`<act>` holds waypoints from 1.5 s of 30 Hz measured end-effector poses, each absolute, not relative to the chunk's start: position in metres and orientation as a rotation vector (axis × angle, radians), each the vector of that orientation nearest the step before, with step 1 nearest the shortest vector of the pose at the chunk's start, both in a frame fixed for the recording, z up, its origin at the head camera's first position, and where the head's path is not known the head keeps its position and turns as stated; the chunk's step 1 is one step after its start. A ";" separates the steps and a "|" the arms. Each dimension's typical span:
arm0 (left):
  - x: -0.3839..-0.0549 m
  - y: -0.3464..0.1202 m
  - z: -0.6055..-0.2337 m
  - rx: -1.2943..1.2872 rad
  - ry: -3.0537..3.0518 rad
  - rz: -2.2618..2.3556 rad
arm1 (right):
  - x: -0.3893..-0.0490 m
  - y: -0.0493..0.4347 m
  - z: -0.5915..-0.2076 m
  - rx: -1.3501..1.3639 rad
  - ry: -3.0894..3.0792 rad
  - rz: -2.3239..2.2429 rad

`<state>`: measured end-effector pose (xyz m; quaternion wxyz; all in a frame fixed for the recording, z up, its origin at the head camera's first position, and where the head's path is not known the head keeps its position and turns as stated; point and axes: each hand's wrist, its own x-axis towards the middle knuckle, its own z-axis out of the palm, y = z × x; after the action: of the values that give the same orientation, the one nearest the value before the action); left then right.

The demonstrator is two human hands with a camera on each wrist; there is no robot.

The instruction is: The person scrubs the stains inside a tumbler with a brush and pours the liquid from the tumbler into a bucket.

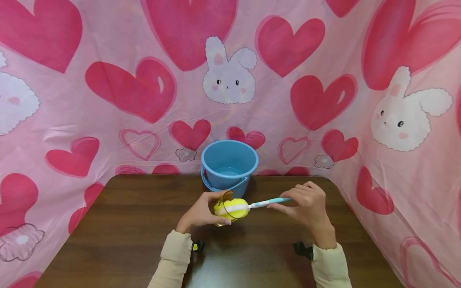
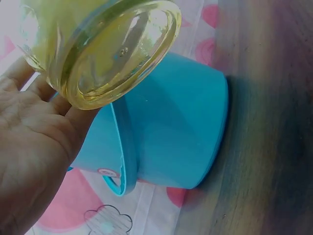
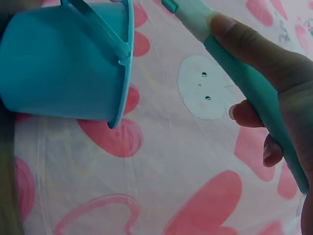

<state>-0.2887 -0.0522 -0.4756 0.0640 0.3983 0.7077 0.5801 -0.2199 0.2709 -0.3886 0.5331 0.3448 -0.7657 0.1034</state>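
My left hand [image 1: 203,212] grips an amber see-through glass [image 2: 122,54] tilted on its side, its mouth turned to the right. A yellow and white sponge head [image 1: 240,208] sits partly inside that mouth. The sponge belongs to a bottle brush with a teal and white handle [image 1: 268,202]. Around the handle's far end curl the fingers of my right hand [image 1: 306,204], with the thumb along it in the right wrist view. Both hands are above the table, just in front of a blue bucket [image 1: 228,160]. The glass base faces the left wrist camera.
The bucket, holding what looks like some water, stands at the back of the brown wooden table [image 1: 144,240], its handle [image 2: 124,152] hanging down in front. A pink cloth [image 1: 281,100] with hearts and rabbits hangs behind and along both sides.
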 end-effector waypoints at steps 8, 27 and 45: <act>-0.289 -0.051 -0.477 1.150 2.161 1.748 | -0.223 0.276 -0.393 0.711 -1.884 0.334; -0.286 -0.049 -0.472 1.207 2.162 1.801 | -0.222 0.272 -0.392 0.676 -1.878 0.361; -0.287 -0.045 -0.479 1.163 2.149 1.755 | -0.212 0.271 -0.383 0.693 -1.876 0.231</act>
<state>-0.2872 -0.0449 -0.4793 0.0667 0.3857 0.7127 0.5821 -0.2115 0.2714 -0.3826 0.5347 0.2909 -0.7874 0.0972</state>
